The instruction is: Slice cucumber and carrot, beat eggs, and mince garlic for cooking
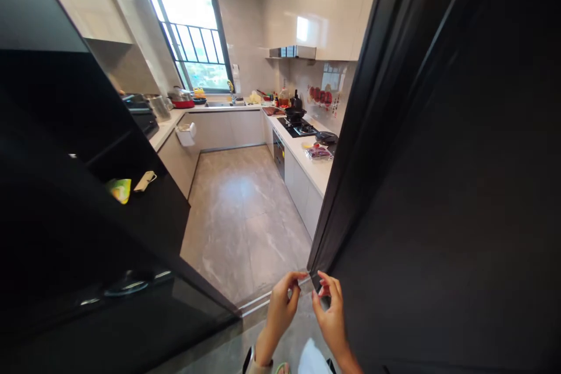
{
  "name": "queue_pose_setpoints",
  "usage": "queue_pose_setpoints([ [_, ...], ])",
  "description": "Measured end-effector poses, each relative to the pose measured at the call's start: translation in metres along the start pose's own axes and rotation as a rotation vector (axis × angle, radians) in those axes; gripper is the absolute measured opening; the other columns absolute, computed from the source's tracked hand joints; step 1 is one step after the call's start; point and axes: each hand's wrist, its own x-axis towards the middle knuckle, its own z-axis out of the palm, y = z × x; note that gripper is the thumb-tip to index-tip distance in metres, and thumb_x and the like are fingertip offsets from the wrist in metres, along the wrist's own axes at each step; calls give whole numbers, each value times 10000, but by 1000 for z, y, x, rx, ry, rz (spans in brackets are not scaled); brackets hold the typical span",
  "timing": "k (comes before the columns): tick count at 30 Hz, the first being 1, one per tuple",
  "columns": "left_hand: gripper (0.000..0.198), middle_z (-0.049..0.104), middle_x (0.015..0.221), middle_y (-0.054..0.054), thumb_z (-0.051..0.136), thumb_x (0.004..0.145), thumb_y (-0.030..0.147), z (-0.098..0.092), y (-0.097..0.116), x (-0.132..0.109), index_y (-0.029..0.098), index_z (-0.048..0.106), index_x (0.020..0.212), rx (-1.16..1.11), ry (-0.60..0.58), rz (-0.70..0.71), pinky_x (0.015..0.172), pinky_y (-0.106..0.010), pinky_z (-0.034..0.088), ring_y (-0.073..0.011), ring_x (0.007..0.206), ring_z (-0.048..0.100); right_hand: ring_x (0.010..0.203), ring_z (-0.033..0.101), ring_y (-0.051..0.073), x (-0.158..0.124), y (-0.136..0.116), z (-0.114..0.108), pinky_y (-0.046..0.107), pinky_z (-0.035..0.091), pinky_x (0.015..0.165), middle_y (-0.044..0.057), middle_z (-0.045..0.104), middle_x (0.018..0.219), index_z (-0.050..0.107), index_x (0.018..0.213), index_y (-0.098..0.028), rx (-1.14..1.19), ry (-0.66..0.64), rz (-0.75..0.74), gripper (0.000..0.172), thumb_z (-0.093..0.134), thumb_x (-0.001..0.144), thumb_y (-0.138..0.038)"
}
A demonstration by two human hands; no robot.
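Near the bottom middle, my left hand is raised in front of me with its fingers bent and the thumb apart from them. Facing it, my right hand has curled fingers with a gap between thumb and forefinger. The two hands are close together at fingertip height, and I see nothing held in either. Behind them runs the metal floor track of the doorway. The dark door frame stands just beyond my right hand. Below, a white cloth-like shape and part of a slipper show.
A kitchen floor stretches ahead between counters. On the right counter are a gas stove, a wok and a packaged food tray. A white bin hangs at left. Dark glossy panels flank the doorway.
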Motion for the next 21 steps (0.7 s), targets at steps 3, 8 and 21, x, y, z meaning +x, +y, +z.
queue_pose_setpoints([
  [3,287,735,844,-52,445,866,259,-13,-17,59,183,707,954,-15,25,-13,703,-290,542,-174,720,680,714,612,175,51,12,35,331,557,733,30,614,874,687,1125,-224,3,-8,21,354,560,804,-149],
  [8,283,735,828,-37,445,861,241,-18,-54,160,189,709,948,-35,11,-30,663,-272,538,-162,680,677,692,607,165,136,51,94,314,553,708,32,620,868,695,1096,-202,18,-49,60,368,551,769,-117],
  [21,282,744,928,-82,470,876,348,-91,-140,427,185,690,945,-20,222,-172,548,-229,499,-162,685,680,780,633,167,411,77,298,288,528,757,37,647,878,707,1002,-205,216,-174,110,255,566,794,-165],
])
